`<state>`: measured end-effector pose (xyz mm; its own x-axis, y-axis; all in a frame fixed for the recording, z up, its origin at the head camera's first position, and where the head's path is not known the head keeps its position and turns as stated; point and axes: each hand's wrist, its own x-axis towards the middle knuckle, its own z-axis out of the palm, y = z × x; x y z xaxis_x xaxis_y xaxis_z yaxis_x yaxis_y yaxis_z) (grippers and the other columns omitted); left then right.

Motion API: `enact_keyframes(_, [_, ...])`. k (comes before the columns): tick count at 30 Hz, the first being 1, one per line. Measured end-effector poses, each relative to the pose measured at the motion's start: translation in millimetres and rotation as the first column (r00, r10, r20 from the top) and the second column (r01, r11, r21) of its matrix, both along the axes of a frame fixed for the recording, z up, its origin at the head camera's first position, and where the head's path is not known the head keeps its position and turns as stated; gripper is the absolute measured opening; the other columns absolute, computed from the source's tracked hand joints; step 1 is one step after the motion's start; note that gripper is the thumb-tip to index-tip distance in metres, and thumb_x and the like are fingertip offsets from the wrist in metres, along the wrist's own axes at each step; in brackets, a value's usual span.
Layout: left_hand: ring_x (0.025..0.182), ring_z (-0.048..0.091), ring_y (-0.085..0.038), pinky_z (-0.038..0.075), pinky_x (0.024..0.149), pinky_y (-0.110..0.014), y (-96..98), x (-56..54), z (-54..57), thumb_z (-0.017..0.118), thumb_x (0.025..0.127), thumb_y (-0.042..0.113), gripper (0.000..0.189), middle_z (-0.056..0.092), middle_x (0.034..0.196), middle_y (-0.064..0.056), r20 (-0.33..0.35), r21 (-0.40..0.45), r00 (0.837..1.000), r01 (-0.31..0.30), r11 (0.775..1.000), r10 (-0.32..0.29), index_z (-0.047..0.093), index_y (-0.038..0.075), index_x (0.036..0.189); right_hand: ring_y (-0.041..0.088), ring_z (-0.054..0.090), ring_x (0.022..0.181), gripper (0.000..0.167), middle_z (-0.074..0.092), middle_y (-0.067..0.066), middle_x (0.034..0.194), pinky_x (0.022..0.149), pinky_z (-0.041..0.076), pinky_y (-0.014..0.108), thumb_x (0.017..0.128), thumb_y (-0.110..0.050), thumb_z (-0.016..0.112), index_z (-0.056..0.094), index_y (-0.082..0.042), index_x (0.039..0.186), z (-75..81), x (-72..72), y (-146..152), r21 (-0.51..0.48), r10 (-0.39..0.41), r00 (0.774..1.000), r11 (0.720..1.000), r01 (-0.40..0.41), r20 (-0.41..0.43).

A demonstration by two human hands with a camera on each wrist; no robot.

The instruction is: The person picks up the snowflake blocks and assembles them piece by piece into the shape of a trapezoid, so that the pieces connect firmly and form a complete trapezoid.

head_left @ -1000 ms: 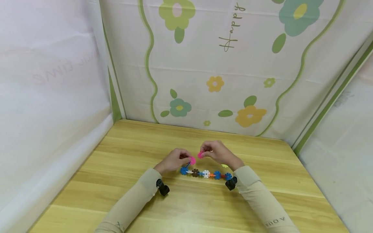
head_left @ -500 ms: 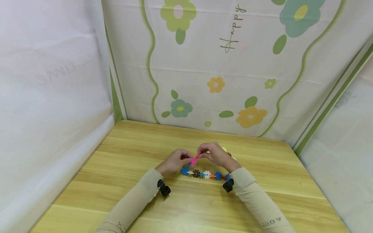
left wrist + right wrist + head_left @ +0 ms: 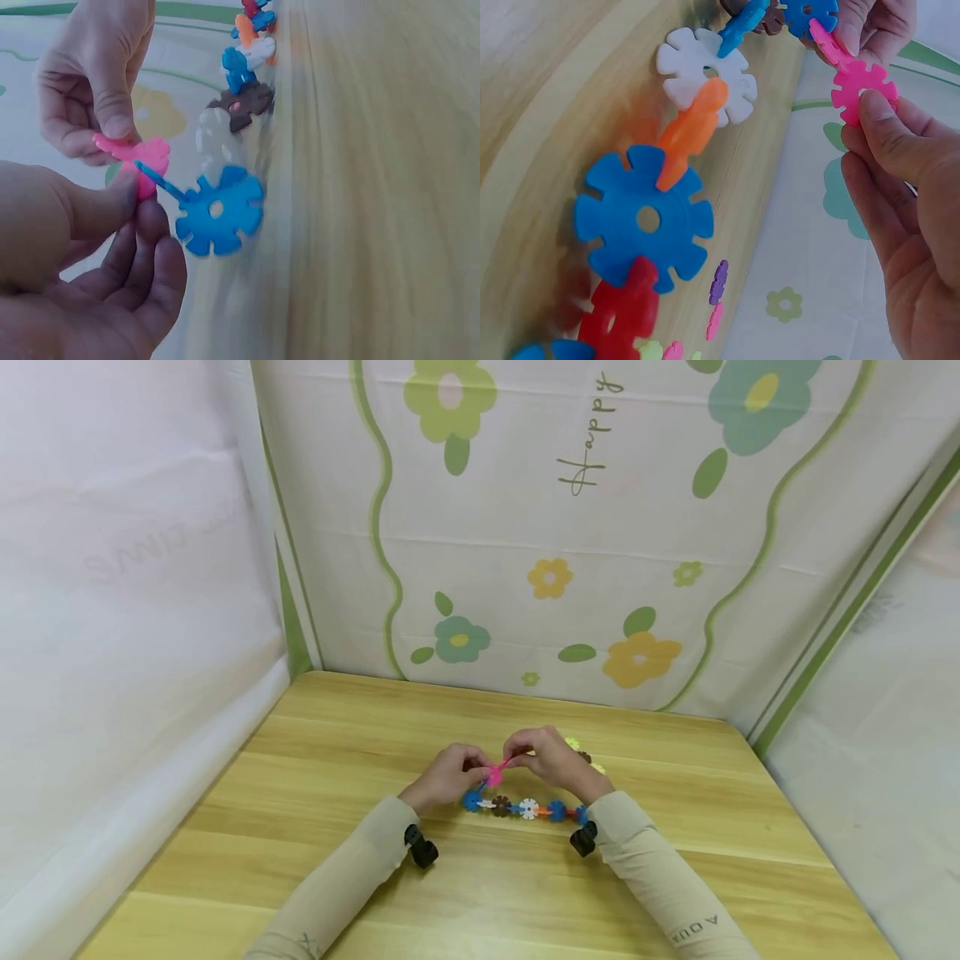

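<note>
Notched plastic discs, linked edge to edge, form a chain along the table. At its left end my left hand (image 3: 444, 777) pinches a pink disc (image 3: 154, 156), joined to a blue link beside a blue disc (image 3: 225, 217). My right hand (image 3: 551, 762) pinches a second pink disc (image 3: 862, 84) between thumb and fingers. The two pink discs meet at their edges, set at an angle to each other. Farther along the chain come a brown disc (image 3: 501, 806), a white disc (image 3: 682, 64), an orange disc (image 3: 694, 127), another blue disc (image 3: 607, 210) and a red disc (image 3: 622, 319).
Behind the right wrist lie more discs, yellow (image 3: 597, 769) and brown (image 3: 583, 757). The right wrist view shows a purple disc (image 3: 718, 283) and a pink one (image 3: 715, 321) on the wooden table (image 3: 360, 877). Printed cloth (image 3: 517, 518) hangs round the table's back and sides.
My right hand has moved left, bringing its pink disc from apart to against the left hand's pink disc. Yellow and brown discs behind the right wrist have come into view.
</note>
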<state>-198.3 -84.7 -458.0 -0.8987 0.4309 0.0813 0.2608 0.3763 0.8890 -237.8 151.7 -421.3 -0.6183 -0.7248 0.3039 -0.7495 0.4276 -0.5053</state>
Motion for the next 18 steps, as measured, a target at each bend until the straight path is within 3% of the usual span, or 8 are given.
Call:
enact_keyframes(4, [0.072,0.059,-0.014,0.051,0.064,-0.025,6.0,1.7,3.1,0.062,0.106,0.006,0.015,0.073,0.09,-0.01,-0.002,-0.011,0.999,-0.05,0.999,0.05,0.075,0.004,0.101,0.009,0.075,0.082,0.009,0.08,0.0,0.093,0.076,0.062,0.024,0.094,-0.004,0.077,0.078,-0.013,0.094,-0.7,1.3,-0.9,-0.021,0.005,1.0,1.0,-0.005,-0.023])
enact_keyframes(13, [0.064,0.057,-0.015,0.046,0.059,-0.026,18.2,6.7,6.9,0.061,0.098,-0.007,0.017,0.071,0.081,-0.01,-0.013,0.0,0.985,-0.173,0.985,0.173,0.072,0.002,0.09,0.01,0.076,0.079,0.008,0.081,0.003,0.09,0.072,0.06,0.02,0.091,-0.003,0.08,0.079,-0.011,0.092,-0.9,4.5,-3.5,-0.058,0.028,0.982,0.998,-0.039,-0.188])
enact_keyframes(18, [0.061,0.053,-0.014,0.043,0.057,-0.025,20.0,9.9,6.2,0.061,0.098,-0.007,0.016,0.069,0.08,-0.01,-0.006,0.011,0.981,-0.195,0.981,0.195,0.072,0.002,0.089,0.01,0.077,0.076,0.007,0.081,0.005,0.088,0.072,0.061,0.02,0.091,-0.003,0.08,0.08,-0.009,0.09,-3.3,5.8,-4.5,-0.074,0.008,0.984,0.997,-0.021,-0.18])
